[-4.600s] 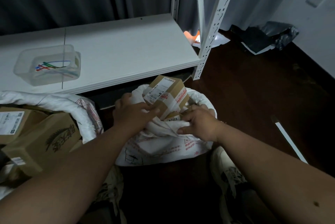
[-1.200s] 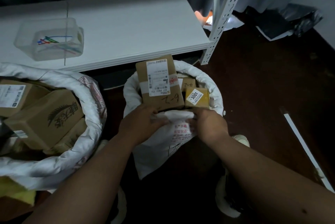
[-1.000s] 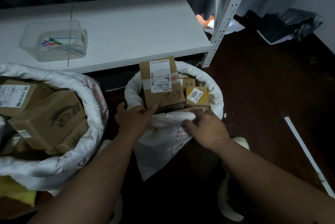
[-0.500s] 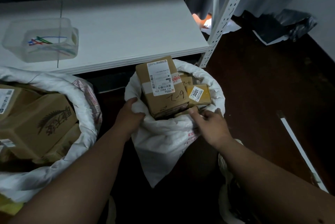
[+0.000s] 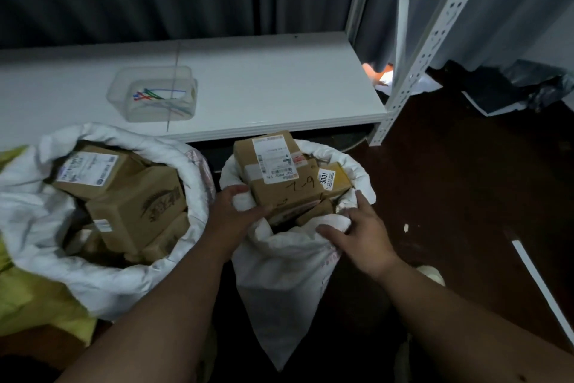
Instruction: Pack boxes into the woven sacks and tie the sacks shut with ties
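Gripping the rolled rim of the small sack (image 5: pixel 289 261) on the floor | left hand (image 5: pixel 231 212) fingers curl on cloth, right hand (image 5: pixel 362 235) fingers pinch it | tall box (image 5: pixel 273 171) pokes above rim | risk: mouth won't gather, box tips out.

Dim, soft picture; dark floor (image 5: pixel 466 212), bright shelf (image 5: pixel 264 81), bowed edges.

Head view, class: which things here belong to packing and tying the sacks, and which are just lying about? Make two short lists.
Belong to the job:
small sack
labelled box
large sack
ties in the clear tub
left hand, right hand

Lying about:
dark bags
white strip on the floor
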